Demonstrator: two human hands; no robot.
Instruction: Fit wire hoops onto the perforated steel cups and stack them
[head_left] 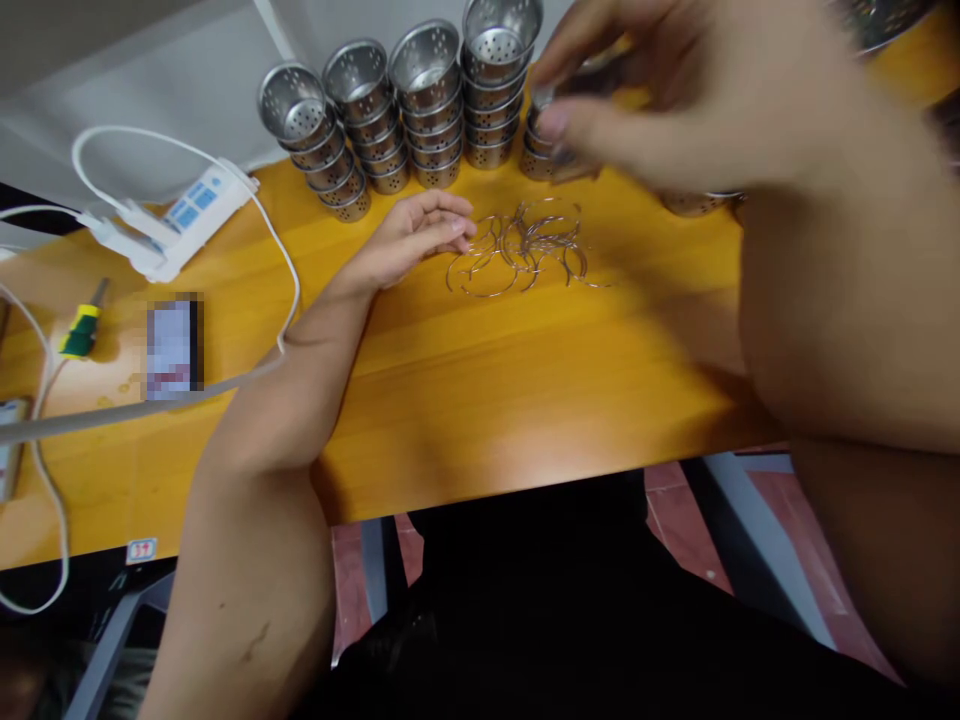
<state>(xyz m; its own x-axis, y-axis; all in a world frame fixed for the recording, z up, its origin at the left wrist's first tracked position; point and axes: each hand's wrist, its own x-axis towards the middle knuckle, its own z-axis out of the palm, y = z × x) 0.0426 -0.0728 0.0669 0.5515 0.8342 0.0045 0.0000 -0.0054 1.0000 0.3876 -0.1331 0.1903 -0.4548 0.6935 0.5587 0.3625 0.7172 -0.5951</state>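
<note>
My left hand (424, 235) rests on the table at the left edge of a loose pile of thin, curved metal wires (525, 245). Its fingers are curled in with the thumb close against them; whether a wire is between them is hidden. Large and blurred, my right hand (675, 110) is raised close to the camera, thumb and fingers bent toward each other around something dark that I cannot make out. Behind its fingertips stands a partly hidden stack of perforated metal cups (538, 160). Another cup (697, 203) shows below the hand, mostly covered.
Several stacks of perforated metal cups (431, 125) line the wall. On the left are a white power strip (199, 215) with cables, a pixelated phone (171, 348) and a yellow-green screwdriver (82, 328). A white cable crosses my left arm. The wooden table's (480, 400) front edge is near my lap.
</note>
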